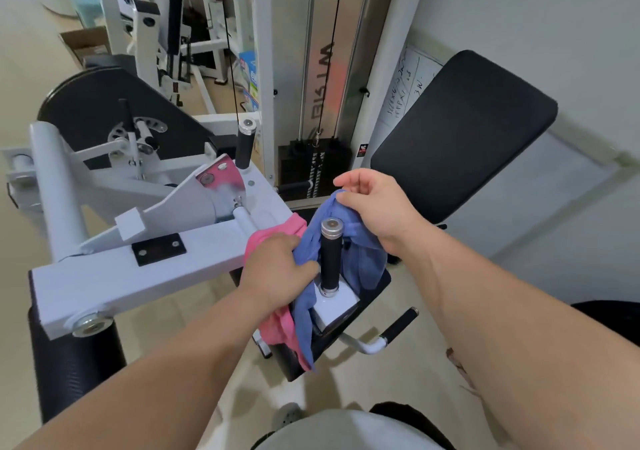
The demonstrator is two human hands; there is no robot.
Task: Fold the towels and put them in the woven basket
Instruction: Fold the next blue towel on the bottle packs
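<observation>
Your right hand (377,210) pinches the top edge of the blue towel (367,259), palm down. Your left hand (277,273) clutches the pink towel (278,328) together with the blue one's bunched middle. Both hang lengthwise downward around the upright black handle (330,255).

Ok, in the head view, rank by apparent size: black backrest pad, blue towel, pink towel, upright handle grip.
1. black backrest pad
2. blue towel
3. pink towel, though the left hand hides part of it
4. upright handle grip, smallest
</observation>
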